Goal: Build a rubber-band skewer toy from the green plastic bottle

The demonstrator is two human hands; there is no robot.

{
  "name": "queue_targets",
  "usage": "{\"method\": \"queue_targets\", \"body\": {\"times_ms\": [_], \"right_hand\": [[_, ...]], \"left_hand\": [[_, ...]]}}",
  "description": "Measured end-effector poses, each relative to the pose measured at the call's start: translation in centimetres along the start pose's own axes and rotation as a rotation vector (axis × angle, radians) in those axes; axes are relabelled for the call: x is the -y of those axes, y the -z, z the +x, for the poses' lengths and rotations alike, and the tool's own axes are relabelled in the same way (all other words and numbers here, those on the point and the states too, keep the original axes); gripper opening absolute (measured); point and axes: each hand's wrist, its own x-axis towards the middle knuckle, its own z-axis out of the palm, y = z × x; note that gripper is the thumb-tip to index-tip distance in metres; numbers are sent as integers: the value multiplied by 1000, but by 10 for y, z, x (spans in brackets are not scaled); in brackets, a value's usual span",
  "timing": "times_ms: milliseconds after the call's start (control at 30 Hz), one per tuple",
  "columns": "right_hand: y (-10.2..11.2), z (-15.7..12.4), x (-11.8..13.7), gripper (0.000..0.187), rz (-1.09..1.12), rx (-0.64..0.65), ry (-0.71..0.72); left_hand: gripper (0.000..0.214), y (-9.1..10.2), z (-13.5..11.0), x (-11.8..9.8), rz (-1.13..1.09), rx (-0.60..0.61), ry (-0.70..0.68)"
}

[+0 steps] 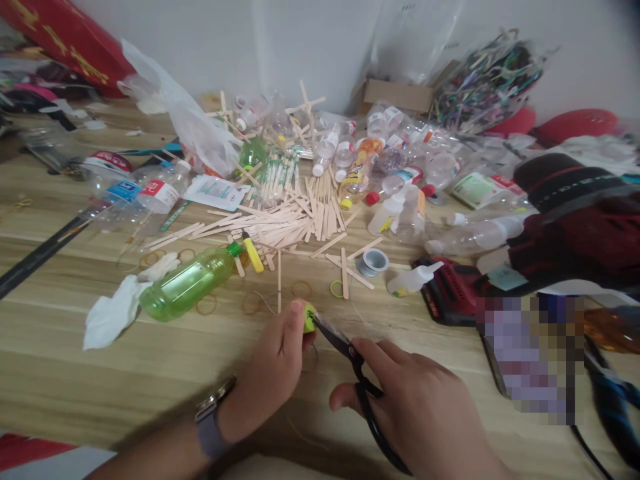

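Observation:
My left hand (277,360), with a watch on its wrist, is closed around a small yellow-green bottle cap (309,319). Black-handled scissors (357,363) are in my right hand (415,393), their tip touching the face of the cap. How far the tip goes in, I cannot tell. Thin string hangs below my left hand. Just beyond the hands lie a wooden stick (279,283), a yellow-green rubber band (337,289) and a grey spool (373,263). To the left a green plastic bottle (187,283) rests on its side, near a yellow-handled tool (253,253).
Loose craft sticks (270,223) are heaped at the table's middle, with many plastic bottles (400,160) behind. A white glue bottle (413,279) and a red and black power tool (575,220) stand on the right. A crumpled tissue (113,313) lies left.

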Motion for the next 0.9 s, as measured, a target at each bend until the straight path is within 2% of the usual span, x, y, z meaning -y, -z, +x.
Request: {"method": "queue_targets", "body": {"times_ms": [233,367,500,600,700,800,900], "right_hand": [[6,0,4,53,-83,-12,15],[6,1,9,54,-158,-36,-3],[3,1,11,56,-216,-89,12],[-1,2,8,53,-241,-143,55],[-1,5,2,46,-256,-130,73],[6,6,-11,44,-263,-139,26],[16,4,-22,52,-179,-172,-24]], "left_hand": [[48,-1,-4,7,166,-1,-114],[45,-2,-3,2,103,6,-40],[46,-3,1,-11,23,29,99],[48,-3,0,-14,27,103,169],[42,-2,-6,-6,-18,191,154],[47,1,-6,-1,-85,118,216],[52,4,-1,-7,-131,126,231]]}}
